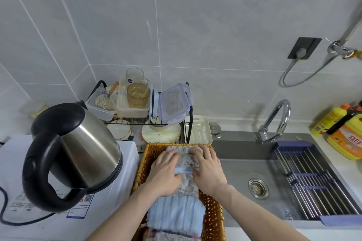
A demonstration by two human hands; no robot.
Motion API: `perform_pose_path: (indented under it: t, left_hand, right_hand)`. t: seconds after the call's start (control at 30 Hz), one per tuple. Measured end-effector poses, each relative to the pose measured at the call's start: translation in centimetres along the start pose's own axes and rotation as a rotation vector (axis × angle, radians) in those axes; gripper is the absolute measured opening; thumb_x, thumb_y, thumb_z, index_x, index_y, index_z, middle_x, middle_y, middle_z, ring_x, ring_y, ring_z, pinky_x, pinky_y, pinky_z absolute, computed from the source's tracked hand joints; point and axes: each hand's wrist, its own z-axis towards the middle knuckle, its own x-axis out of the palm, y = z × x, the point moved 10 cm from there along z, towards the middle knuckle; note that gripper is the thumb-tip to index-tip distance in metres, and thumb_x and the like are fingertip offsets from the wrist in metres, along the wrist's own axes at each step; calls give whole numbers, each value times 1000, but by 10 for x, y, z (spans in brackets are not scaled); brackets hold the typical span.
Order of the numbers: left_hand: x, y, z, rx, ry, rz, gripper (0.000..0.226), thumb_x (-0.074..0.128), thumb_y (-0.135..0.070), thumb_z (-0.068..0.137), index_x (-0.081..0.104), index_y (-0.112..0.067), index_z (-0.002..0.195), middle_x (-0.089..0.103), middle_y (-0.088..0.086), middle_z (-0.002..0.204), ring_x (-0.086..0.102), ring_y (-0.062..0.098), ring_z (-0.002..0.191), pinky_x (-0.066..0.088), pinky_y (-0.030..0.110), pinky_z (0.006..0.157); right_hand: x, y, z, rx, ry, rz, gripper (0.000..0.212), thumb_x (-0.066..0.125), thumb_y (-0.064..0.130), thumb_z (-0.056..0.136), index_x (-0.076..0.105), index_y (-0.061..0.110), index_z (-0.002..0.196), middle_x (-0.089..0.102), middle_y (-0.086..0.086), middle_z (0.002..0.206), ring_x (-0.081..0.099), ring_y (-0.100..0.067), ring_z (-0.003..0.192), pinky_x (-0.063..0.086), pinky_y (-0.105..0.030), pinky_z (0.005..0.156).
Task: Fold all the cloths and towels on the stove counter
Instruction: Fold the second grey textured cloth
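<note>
A woven yellow-brown basket [212, 213] sits at the counter's front, left of the sink. Folded cloths lie in it in a row: a grey fluffy cloth [186, 184] with a light blue hem at the far end, a blue striped towel [176, 215] nearer me, and a pink-grey cloth [168, 237] at the frame's bottom edge. My left hand [166, 172] lies flat on the grey cloth's left side with fingers straight. My right hand [208, 168] presses its right side, fingers reaching the basket's far rim.
A steel kettle [78, 150] with black handle stands on a white box [39, 211] at the left. Behind the basket is a black wire rack [186, 123] with plates and plastic boxes. To the right are the steel sink [244, 168], tap [274, 121], roll-up drain rack [313, 182] and detergent bottles [346, 139].
</note>
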Motion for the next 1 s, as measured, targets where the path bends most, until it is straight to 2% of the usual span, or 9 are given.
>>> perform_pose_path:
  t: [0.2,0.4,0.5,0.63,0.7,0.73,0.8,0.93,1.0]
  left_hand:
    - [-14,-10,-40,47,-1,-53,68,44,-37,103,9,-38,161,-3,-18,168,-7,13,156,7,45,128]
    - [-25,-33,-65,136,-3,-52,63,45,-37,103,17,-39,159,-1,-22,167,-9,6,154,7,41,128]
    - [-30,-63,-71,201,-19,-56,62,47,-37,102,20,-42,158,1,-24,165,-7,3,153,8,41,128]
    - [-24,-125,-76,323,-6,-55,57,47,-34,101,27,-44,154,6,-30,162,-5,-1,152,6,40,128]
    - [-15,-162,-81,392,5,-41,55,49,-33,101,31,-44,152,11,-29,162,0,1,153,9,42,128]
    - [-9,-181,-84,425,14,-33,54,49,-34,101,32,-44,152,12,-28,162,2,2,153,10,42,128]
    - [8,-223,-93,494,32,-22,53,51,-36,100,35,-44,150,16,-27,162,6,2,152,12,37,127]
    - [58,-318,-131,652,116,-22,50,54,-39,100,39,-46,147,22,-28,159,16,1,148,17,34,125]
    - [87,-364,-156,723,155,-22,49,55,-39,99,41,-45,146,23,-29,158,18,0,147,19,34,125]
  right_hand:
    - [-22,-10,-42,109,-88,291,70,60,22,91,33,31,155,30,8,158,26,-20,146,26,-31,120]
    - [-39,-22,-96,177,-60,365,62,60,35,93,37,38,151,26,18,158,28,-12,146,24,-22,116]
    - [-60,-36,-128,227,-93,399,61,62,38,95,36,42,150,25,20,159,27,-7,146,24,-23,116]
    - [-93,-68,-178,313,-172,426,62,63,38,96,33,42,151,23,24,158,27,-2,145,24,-21,116]
    - [-111,-87,-211,366,-216,466,63,63,39,95,32,45,150,22,26,158,30,-3,144,33,-28,118]
    - [-120,-97,-230,395,-241,481,63,63,40,95,32,46,150,21,28,157,33,-3,143,39,-30,115]
    - [-138,-118,-273,458,-293,503,62,63,40,95,33,46,149,21,32,155,41,-4,137,44,-23,104]
    - [-166,-162,-373,595,-364,506,60,61,42,96,33,48,149,21,36,152,45,3,128,36,-15,104]
    - [-178,-184,-428,654,-406,503,60,60,43,96,33,48,150,21,36,152,40,9,131,33,-15,107]
